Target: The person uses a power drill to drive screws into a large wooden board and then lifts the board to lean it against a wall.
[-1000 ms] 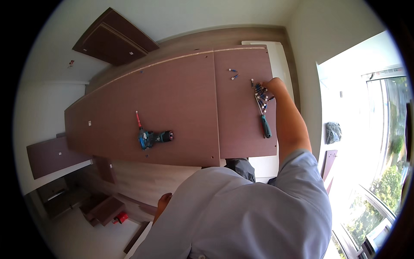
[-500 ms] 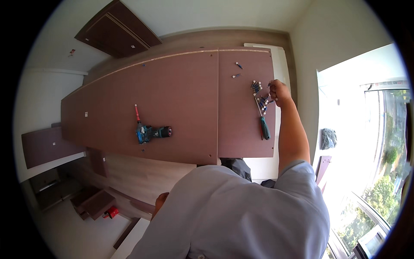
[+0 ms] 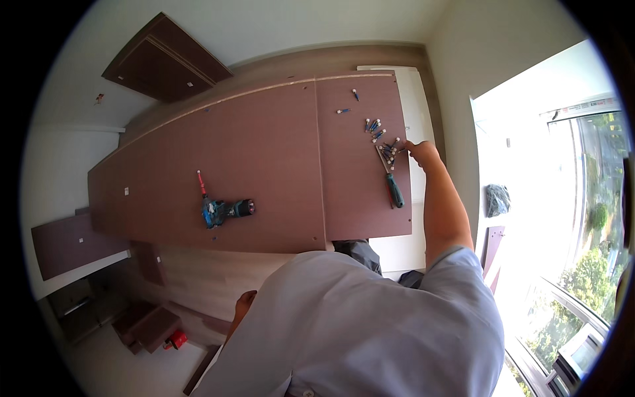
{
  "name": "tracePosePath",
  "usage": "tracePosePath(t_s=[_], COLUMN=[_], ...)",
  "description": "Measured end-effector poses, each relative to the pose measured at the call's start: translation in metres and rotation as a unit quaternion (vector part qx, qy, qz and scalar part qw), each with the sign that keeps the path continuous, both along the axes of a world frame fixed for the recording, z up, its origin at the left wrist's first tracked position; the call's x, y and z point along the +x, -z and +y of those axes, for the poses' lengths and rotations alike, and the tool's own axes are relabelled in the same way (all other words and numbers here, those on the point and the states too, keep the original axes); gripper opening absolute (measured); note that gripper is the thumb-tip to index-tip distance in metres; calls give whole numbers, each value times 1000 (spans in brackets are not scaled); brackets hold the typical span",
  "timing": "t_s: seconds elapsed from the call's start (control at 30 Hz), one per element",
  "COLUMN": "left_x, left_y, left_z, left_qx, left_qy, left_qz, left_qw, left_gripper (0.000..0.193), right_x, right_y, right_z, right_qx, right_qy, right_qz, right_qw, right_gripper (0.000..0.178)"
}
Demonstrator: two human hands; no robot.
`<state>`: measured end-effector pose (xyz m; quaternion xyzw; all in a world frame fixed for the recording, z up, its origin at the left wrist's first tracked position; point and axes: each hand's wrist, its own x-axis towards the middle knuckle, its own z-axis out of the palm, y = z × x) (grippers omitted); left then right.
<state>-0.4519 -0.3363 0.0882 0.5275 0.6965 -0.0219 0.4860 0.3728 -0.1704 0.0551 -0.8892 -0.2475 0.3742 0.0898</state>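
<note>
My right hand (image 3: 423, 153) is at the right edge of a large brown panel (image 3: 264, 145), its fingers pinched together beside a loose pile of small furniture fittings (image 3: 390, 151) with white heads and dark blue shafts. What those fingers hold, if anything, is too small to make out. More of the fittings (image 3: 374, 125) lie just beyond, and two sit apart farther up the panel. A screwdriver (image 3: 395, 190) with a teal handle rests near the pile. Low on the left, my left hand (image 3: 245, 303) hangs beside my body, partly covered by my shirt, away from the panel.
A teal and black cordless drill (image 3: 225, 212) with a red tip lies on the panel's left part. Dark brown boards (image 3: 165, 59) lean at the wall behind. A white board (image 3: 423, 112) shows beyond the panel's right edge, and black plastic (image 3: 358, 255) sits at its near side.
My right hand has turned and shifted slightly at the fittings, some of which are now spread differently. My left hand shows a little more. The whole view has shifted somewhat.
</note>
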Motion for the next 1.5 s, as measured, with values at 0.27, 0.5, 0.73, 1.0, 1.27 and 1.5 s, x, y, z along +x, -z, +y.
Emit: tracePosePath(t_s=[0.27, 0.5, 0.73, 1.0, 1.27, 1.5], left_x=[23, 46, 35, 65, 78, 210], left_y=[-17, -27, -26, -48, -35, -89], left_z=[11, 14, -9, 9, 44, 139], left_qx=[-38, -67, -16, -57, -3, 67], left_qy=[-15, 9, -18, -1, 74, 17], left_qz=[30, 73, 6, 37, 51, -164], left_qw=[999, 995, 1000, 998, 996, 984], left_gripper=[43, 45, 42, 42, 38, 30], right_x=[-22, -47, -41, -22, -63, -146], right_y=[-9, -44, 10, 0, -41, -93], right_z=[40, 48, 33, -4, 14, 33], right_qx=[-31, -32, 124, 357, 429, 412], right_qy=[-19, -16, 34, 286, 277, 310], right_qz=[-72, -89, 7, 628, 710, 753], right_qw=[997, 995, 992, 630, 485, 409], right_gripper=[68, 55, 41, 22, 33, 26])
